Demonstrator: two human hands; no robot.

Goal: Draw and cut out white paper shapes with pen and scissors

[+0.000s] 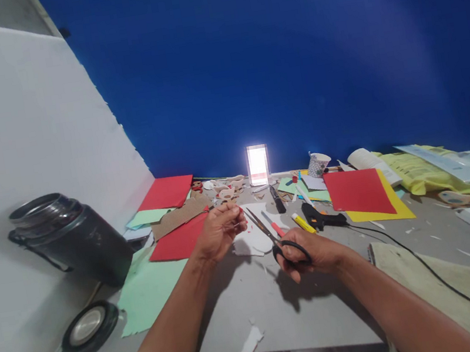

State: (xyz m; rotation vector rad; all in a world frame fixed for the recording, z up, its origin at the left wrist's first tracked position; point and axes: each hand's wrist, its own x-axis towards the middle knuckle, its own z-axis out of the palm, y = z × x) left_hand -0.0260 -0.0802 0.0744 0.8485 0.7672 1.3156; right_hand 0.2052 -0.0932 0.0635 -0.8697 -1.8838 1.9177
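My right hand [314, 255] grips a pair of black-handled scissors [272, 238], blades pointing up-left toward my left hand. My left hand [219, 229] is closed in a pinch on a small piece I cannot make out, held just at the scissor tips above the grey table [259, 303]. White paper cut-outs [254, 238] lie under both hands. A red sheet [178, 240] lies left of my left hand.
A black flask [70, 238] and its lid [88, 326] stand at left by a green sheet [146, 288]. A black glue gun [319, 217] with cord, yellow marker [302, 223], red and yellow sheets [360, 193], paper cup [317, 164], a bright phone [258, 164], and a beige cloth [441, 292] at right.
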